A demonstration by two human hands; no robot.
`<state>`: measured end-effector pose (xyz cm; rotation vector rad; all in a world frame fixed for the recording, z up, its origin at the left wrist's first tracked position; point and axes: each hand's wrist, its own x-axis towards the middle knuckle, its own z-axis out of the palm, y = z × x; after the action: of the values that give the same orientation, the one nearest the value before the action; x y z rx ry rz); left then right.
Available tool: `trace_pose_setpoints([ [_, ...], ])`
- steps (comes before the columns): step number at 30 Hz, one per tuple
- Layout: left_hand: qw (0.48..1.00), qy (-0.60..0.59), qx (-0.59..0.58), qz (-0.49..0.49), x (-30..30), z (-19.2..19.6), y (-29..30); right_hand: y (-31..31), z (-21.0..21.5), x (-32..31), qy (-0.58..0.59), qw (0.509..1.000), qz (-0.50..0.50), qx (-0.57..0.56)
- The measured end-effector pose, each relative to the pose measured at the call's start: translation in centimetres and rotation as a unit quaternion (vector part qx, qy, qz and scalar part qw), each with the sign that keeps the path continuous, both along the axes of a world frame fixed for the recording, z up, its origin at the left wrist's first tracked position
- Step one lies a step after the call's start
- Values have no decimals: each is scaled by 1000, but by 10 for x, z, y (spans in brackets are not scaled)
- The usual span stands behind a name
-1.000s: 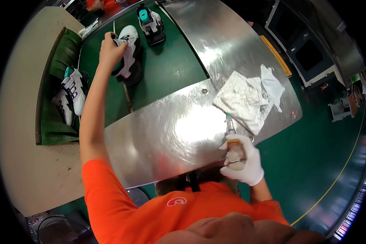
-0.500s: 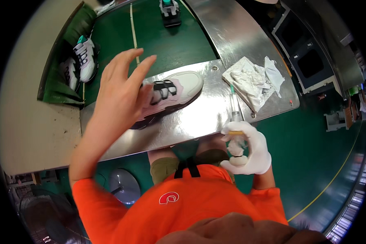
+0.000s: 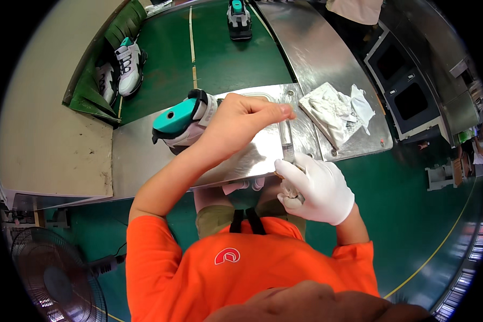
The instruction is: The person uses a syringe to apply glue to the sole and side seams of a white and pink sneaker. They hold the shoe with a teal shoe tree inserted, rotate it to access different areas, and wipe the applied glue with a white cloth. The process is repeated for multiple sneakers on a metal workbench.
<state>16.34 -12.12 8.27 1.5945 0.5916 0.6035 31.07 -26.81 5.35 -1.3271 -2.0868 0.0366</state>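
Observation:
My bare left hand [image 3: 244, 121] is above the steel tabletop with thumb and fingers pinched together. Those fingers cover the front end of a clear syringe [image 3: 287, 142]; I cannot tell whether they grip its tip. In a white glove, my right hand [image 3: 322, 188] is closed around the rear of the syringe, with something pale and crumpled [image 3: 290, 190] also in its palm. A white and pale pink sneaker [image 3: 183, 140] rests on the steel, a teal insert [image 3: 174, 117] filling its heel opening. My left hand and wrist hide most of its front.
White crumpled cloths [image 3: 333, 110] lie on a flat pad at the right of the steel top [image 3: 129, 161]. A green conveyor belt [image 3: 225, 64] beyond carries another sneaker [image 3: 239, 21]. More sneakers [image 3: 130, 68] lean by a green flap [image 3: 86, 91]. A fan [image 3: 59, 279] stands at lower left.
My left hand has swung right from the sneaker's heel to the syringe's front end, and its spread fingers have pinched together. My right hand has shifted left a little with the syringe.

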Motion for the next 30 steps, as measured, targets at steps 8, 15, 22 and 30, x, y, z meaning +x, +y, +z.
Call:
trace_pose_setpoints([
  [8,999,-16,-36,-19,6,7,0,-1,-1,5,154,985,72,-1],
  [15,987,-124,-90,-51,15,-5,-3,-6,-31,4,416,886,195,-69],
  [22,951,-201,-216,-88,41,-27,-4,0,-56,7,605,733,304,-65],
  [30,920,154,359,-19,-1,-35,-12,-28,-79,45,572,808,-70,-123],
])
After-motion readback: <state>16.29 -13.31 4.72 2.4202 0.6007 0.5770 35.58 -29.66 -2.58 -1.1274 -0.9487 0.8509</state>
